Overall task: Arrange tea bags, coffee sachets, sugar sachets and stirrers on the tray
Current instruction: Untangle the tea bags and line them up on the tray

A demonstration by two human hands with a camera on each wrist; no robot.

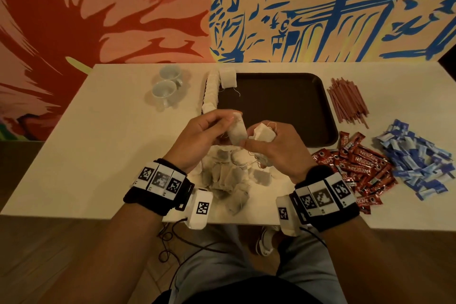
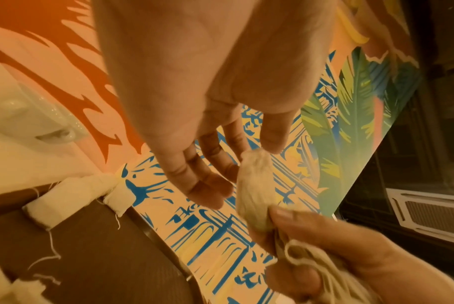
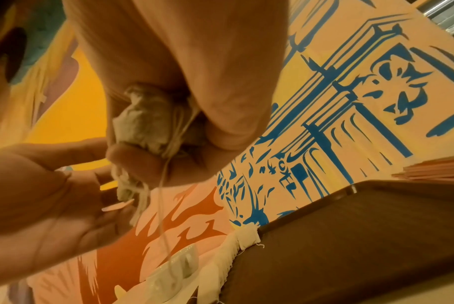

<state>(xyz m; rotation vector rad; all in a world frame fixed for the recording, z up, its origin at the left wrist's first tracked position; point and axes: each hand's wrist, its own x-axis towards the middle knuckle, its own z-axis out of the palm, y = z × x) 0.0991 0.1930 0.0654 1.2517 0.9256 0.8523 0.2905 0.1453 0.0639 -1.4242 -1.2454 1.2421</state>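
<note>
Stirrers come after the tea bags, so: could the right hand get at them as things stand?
Probably not yet: the right hand grips tea bags. The path to the stirrers looks unobstructed.

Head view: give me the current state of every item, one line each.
Tray: only a row of tea bags along its left edge.
Left hand: pinching one tea bag.
Right hand: clutching a bunch of bags.
Stirrers, coffee sachets, sugar sachets: piled off-tray.
Cups: empty.
</note>
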